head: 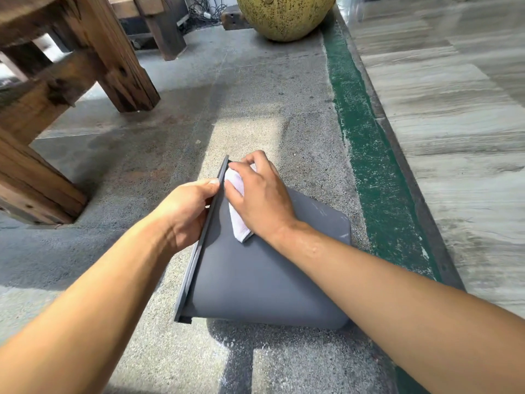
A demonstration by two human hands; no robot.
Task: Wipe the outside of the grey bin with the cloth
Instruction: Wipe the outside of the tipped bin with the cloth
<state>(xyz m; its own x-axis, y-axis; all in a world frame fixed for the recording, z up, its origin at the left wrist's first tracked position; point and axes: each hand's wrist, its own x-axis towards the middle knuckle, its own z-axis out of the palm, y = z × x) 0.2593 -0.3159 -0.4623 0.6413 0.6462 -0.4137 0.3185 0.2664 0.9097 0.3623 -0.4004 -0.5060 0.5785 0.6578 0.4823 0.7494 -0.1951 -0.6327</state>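
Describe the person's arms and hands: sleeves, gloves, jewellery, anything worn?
Both forearms enter from the bottom edge of the head view and are bare right up to it: no sleeve shows. The left hand and right hand have no gloves. No rings, watch, wristband or bracelet are visible on the fingers or wrists. Fingernails look short and unpainted. No tape, bandage or markings show.

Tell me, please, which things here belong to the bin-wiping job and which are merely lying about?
In the job:
- grey bin, on its side
- white cloth, pressed on the bin's wall
- right hand, on the cloth
- left hand, holding the bin's rim

Lying about:
- wooden bench
- yellow-green pot
- cables
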